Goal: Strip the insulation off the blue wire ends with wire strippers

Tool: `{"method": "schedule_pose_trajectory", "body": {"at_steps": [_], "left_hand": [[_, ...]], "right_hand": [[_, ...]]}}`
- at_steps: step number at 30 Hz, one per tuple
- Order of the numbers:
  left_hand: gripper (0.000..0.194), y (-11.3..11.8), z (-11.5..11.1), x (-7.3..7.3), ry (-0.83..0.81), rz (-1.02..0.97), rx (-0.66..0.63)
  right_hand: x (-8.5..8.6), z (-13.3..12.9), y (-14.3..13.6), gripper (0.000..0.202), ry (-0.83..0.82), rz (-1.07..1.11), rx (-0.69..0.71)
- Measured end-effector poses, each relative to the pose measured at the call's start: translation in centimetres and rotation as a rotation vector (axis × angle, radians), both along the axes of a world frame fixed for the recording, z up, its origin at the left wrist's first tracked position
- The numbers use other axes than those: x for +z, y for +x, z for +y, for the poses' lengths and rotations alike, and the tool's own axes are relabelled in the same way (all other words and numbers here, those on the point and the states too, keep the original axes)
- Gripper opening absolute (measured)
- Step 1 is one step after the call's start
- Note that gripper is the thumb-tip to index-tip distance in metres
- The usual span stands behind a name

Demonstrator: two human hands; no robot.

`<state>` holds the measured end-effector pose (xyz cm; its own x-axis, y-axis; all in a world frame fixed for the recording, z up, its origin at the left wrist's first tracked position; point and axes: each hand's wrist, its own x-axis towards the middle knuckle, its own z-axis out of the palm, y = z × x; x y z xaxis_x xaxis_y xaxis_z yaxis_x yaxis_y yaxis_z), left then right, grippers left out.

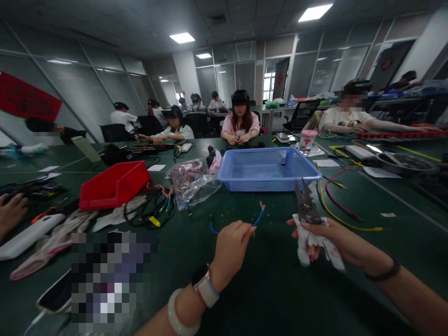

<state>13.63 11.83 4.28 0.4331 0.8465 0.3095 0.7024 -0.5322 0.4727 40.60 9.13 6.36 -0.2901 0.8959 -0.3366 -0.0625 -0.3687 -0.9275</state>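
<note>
My left hand (231, 247) is closed around a short blue wire (259, 218). One end of the wire sticks up to the right with bare copper strands splayed at its tip; the other end curves out to the left of the fist. On the right, my right hand (327, 238) grips wire strippers (308, 205), their jaws pointing up and slightly parted. White tissue or cloth (304, 249) is wrapped about the handles and hides part of them. The tool and the wire are apart. Just beyond both hands stands a blue plastic basket (269, 185).
A red bin (112, 186), a clear bag of wires (192, 179), black cables (154, 210) and gloves (52, 247) lie to the left. A phone (56, 291) is near the front. Yellow and red wires (345, 224) lie right. Several people sit around the table, one opposite (241, 123).
</note>
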Motion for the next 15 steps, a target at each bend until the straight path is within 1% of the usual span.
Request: {"method": "schedule_pose_trajectory", "body": {"at_steps": [2,4,6,7,9,11,13,15], "left_hand": [[0.033,0.0,0.0,-0.2,0.053,0.118,-0.043],[0.032,0.0,-0.1,-0.3,0.120,0.252,-0.078],[0.033,0.2,-0.3,-0.1,0.146,0.345,-0.092],[0.032,0.2,-0.5,0.0,0.134,0.370,-0.099],[0.031,0.5,-0.7,0.4,0.060,0.380,-0.124],[0.031,0.6,-0.9,0.8,-0.069,0.336,-0.153],[0.036,0.8,-0.8,0.8,-0.213,0.238,-0.165],[0.040,0.8,-0.5,0.4,-0.346,0.101,-0.160]], "right_hand": [[-0.1,0.2,0.2,0.051,0.067,-0.097,-0.047],[-0.3,0.3,0.3,0.055,0.113,-0.209,-0.059],[-0.6,0.3,0.4,0.055,0.169,-0.326,-0.057],[-0.6,0.3,0.4,0.055,0.194,-0.370,-0.055],[-0.8,0.3,0.3,0.054,0.220,-0.408,-0.050],[-0.9,0.3,0.1,0.054,0.211,-0.397,-0.053],[-1.1,0.4,0.0,0.056,0.184,-0.375,-0.055],[-1.5,0.5,0.1,0.059,0.170,-0.359,-0.049]]}}
